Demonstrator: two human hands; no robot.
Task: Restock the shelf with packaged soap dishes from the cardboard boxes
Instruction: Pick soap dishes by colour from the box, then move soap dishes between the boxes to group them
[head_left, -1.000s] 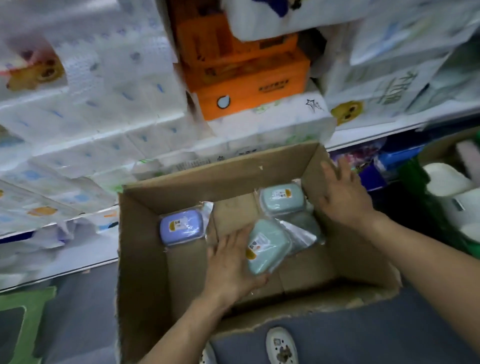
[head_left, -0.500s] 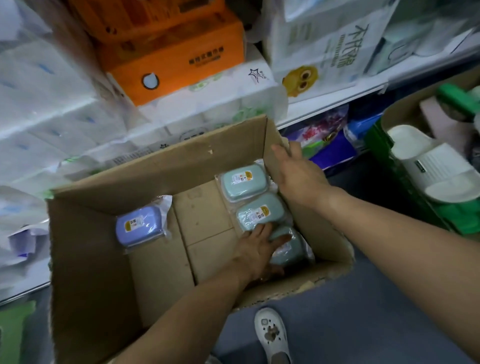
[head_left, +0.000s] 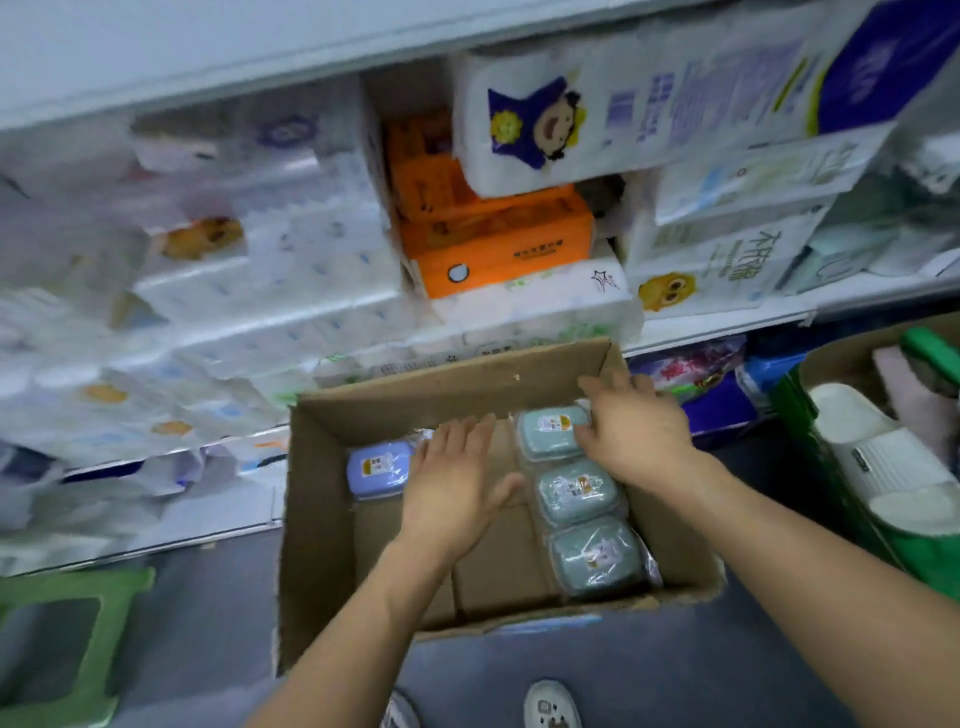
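Left hand (head_left: 457, 483) flat, fingers straight, over cardboard box (head_left: 322, 519); right hand (head_left: 636, 436) fingers extended, touching farthest green soap dish (head_left: 550, 432).

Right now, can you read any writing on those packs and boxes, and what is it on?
"不代棉": green characters, only roughly legible, on the white tissue pack with a yellow cartoon face.
Orange tissue pack: dark print, too blurred to read.
Teal soap dishes and purple soap dish in the cardboard box: yellow stickers, too small.
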